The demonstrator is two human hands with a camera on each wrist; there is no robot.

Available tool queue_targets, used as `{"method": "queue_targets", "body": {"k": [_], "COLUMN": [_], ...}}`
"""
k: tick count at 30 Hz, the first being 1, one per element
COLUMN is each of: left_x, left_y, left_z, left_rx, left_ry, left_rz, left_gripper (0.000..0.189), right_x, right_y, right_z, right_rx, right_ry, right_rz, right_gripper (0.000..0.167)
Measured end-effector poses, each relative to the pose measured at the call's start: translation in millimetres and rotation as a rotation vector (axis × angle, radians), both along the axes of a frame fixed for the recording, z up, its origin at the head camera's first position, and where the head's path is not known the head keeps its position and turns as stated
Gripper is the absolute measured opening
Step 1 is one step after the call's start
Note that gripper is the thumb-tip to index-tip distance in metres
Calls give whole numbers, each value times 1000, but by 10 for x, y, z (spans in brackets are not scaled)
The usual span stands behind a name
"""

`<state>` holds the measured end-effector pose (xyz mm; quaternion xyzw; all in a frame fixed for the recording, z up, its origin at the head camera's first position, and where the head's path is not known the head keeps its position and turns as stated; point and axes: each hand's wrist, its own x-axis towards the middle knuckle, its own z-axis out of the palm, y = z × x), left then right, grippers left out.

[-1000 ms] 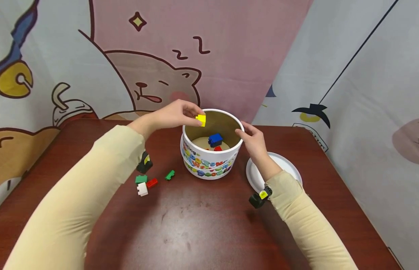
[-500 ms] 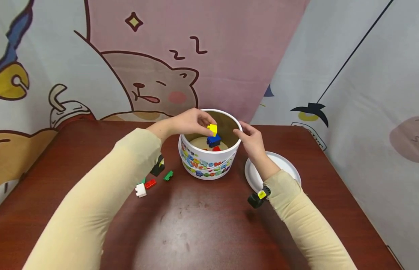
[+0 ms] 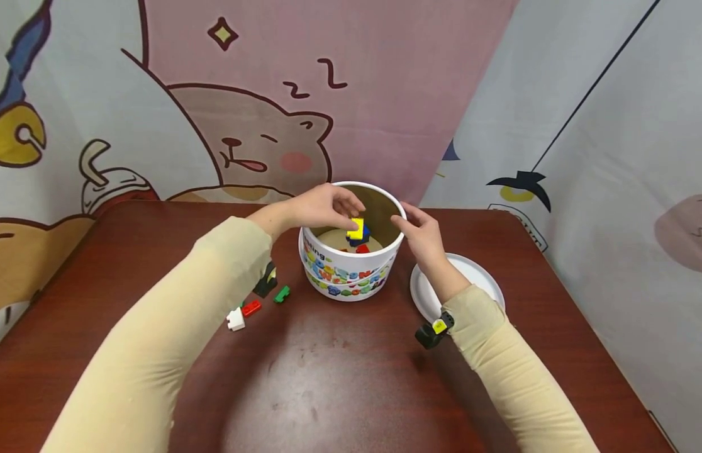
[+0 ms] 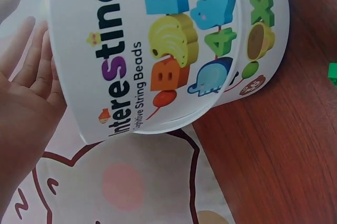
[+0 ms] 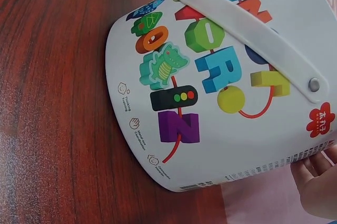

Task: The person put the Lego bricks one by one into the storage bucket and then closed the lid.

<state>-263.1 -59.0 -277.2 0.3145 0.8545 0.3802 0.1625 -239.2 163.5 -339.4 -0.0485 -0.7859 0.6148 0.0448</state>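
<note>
A white bucket (image 3: 351, 277) printed with colourful letters stands upright on the table. My left hand (image 3: 323, 207) is over its opening, thumb and fingers apart. Just below the thumb, a yellow toy brick (image 3: 357, 228) is loose inside the bucket, blurred and overlapping a blue brick (image 3: 359, 240) in the head view. A red brick (image 3: 363, 249) lies at the bottom. With its thumb at the rim and its fingers round the outside, my right hand (image 3: 424, 239) grips the bucket's right side; those fingers (image 5: 316, 165) also show in the right wrist view.
Left of the bucket lie a white brick (image 3: 236, 319), a red one (image 3: 251, 307) and a green one (image 3: 282, 294). Another green brick is mostly hidden by the left sleeve. A round white lid (image 3: 482, 280) lies under the right forearm. A printed curtain (image 3: 396, 94) hangs behind the table.
My left hand has moved right over the bucket with the yellow brick, then let it go; the brick has dropped below the fingers. The right hand has stayed on the rim.
</note>
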Motion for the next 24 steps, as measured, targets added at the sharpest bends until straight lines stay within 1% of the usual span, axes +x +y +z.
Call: {"method": "queue_targets", "body": {"k": [3,7,9,12,16,21,24], "left_x": [23,79,115,178,237,311,372], "left_y": [-37,-145,-232,-415,-693,-1023,-1207], "left_z": [36,78,85,81,37,-46,-102], "left_rx": [19,72,107,153,185,170,156], "left_ry": [2,-2,12,37,50,38,20], "left_rz": [7,37,49,75,125,216,242], "left_gripper": [38,36,34,31,27,25,26], "right_x": [0,-4,-8,-16,-23,-14,-9], "right_y": [1,0,-2,-11,-12,-11,-14], "right_z": [1,-2,-8,-15,-18,-18,-21], "right_rx": [4,4,-2,-12,-19,-27,-23], "right_ry": [-2,0,9,26,38,22,15], "right_rz": [3,3,1,2,-3,-1,5], "right_gripper": [44,44,44,43,42,44,45]}}
